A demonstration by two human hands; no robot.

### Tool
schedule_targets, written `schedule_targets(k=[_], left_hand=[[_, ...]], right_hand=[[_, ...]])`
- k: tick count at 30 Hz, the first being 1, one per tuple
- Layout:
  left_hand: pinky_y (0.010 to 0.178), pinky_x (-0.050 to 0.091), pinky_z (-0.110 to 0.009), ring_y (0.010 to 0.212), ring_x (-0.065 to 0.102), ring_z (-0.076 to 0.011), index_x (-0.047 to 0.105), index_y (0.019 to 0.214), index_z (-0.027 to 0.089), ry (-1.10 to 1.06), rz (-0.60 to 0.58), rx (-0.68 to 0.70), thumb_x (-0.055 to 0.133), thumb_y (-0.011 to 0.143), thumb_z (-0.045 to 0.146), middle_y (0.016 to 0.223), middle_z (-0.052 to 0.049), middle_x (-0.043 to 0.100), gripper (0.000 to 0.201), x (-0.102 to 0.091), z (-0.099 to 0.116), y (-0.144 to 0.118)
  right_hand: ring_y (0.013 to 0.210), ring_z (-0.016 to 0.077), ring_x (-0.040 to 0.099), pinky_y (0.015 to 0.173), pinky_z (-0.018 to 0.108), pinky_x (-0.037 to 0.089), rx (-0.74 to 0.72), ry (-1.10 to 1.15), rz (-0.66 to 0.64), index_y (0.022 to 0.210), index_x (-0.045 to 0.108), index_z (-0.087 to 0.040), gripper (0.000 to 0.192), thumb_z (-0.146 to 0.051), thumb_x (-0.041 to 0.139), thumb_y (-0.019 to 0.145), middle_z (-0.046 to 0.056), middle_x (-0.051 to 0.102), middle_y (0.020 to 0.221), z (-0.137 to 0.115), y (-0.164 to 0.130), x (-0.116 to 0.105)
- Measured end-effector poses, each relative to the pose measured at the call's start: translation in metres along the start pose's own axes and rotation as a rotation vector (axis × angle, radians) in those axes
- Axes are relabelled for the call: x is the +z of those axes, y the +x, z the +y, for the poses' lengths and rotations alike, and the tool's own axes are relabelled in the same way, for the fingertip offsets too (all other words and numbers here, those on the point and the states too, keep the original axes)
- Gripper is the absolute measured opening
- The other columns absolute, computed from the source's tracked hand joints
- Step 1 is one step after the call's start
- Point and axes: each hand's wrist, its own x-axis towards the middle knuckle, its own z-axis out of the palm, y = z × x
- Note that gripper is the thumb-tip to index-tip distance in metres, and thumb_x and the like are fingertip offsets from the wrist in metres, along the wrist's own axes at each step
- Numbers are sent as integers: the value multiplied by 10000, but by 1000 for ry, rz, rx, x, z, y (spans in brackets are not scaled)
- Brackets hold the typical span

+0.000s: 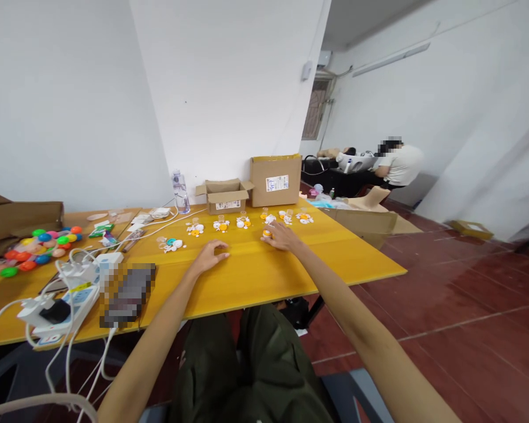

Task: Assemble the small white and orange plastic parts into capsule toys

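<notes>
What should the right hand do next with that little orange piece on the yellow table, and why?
Probably close the fingers on the orange piece and lift it. The right hand already rests against it, while the left hand lies flat on the yellow table, holding nothing.

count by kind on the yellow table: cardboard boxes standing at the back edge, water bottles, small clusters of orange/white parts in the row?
Cardboard boxes: 2, open small box, closed taller box
Water bottles: 1, clear bottle
Small part clusters in the row: about 7, from the teal one to the far-right one; the right hand covers another orange piece, so this count is approximate
Total: about 10
</notes>
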Motion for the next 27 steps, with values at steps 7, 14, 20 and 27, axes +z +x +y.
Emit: schedule_targets(k=[7,14,20,27], left_hand=[[961,547,-418,997,684,-246,733,956,212,2,-1,14,720,778,340,1019,-65,747,219,-1,-2,1],[974,540,-419,1008,679,-243,732,954,212,2,2,16,706,787,354,1032,-65,746,221,-1,-3,0],[977,539,-426,1005,680,-249,732,945,219,2,-5,24,710,785,355,1026,-64,745,212,-2,-3,1],[984,531,-426,1015,674,-246,732,951,219,6,-5,14,709,779,336,1028,-64,740,209,-1,-2,0]], right_hand=[[1213,306,583,983,445,506,37,19,-12,1287,625,-285,374,-419,547,947,109,588,1375,-2,-3,-3],[1270,346,544,1056,553,433,81,25,-39,1254,646,-305,409,-520,582,912,104,574,1404,-8,-1,-18],[1271,342,543,1060,557,420,103,33,-16,1305,618,-319,454,-572,481,954,104,581,1397,-7,2,-15],[1227,309,583,1002,453,482,103,-18,-71,1307,610,-305,418,-519,461,980,106,595,1381,-8,0,-3]])
